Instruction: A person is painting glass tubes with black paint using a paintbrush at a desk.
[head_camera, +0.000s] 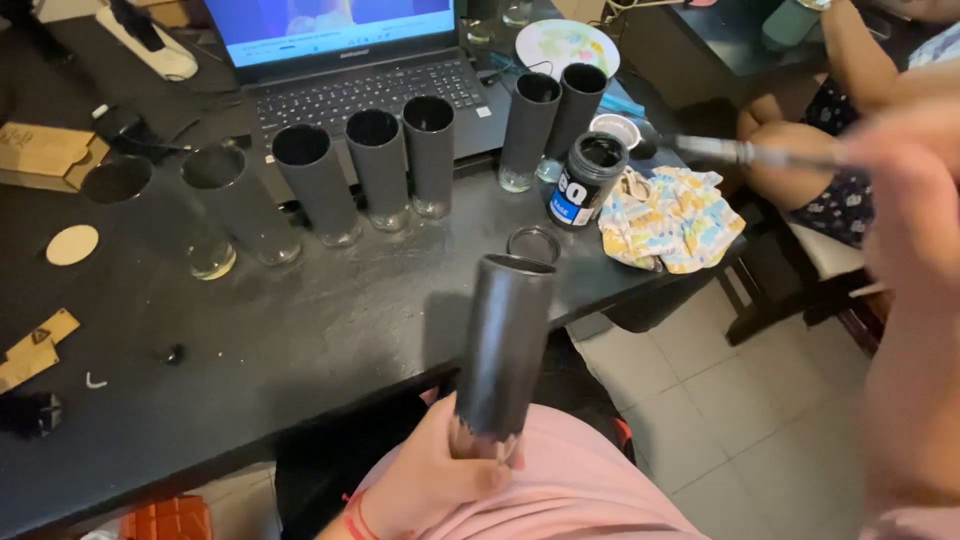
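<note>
Gripping the black-painted glass (503, 350) at its unpainted base, the left hand (440, 478) held it tilted above the bench (300, 350); the blurred right hand (905, 165) pinched a brush (745, 152) near the paint jar (585, 180). Wet paint could smear should the fingers creep upward.

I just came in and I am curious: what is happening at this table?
A person is painting tall glass tumblers black. The left hand holds one black-coated glass tumbler by its unpainted base. The right hand, blurred, holds a thin paintbrush near the open jar of black paint. Seven coated tumblers stand on the black table.
</note>
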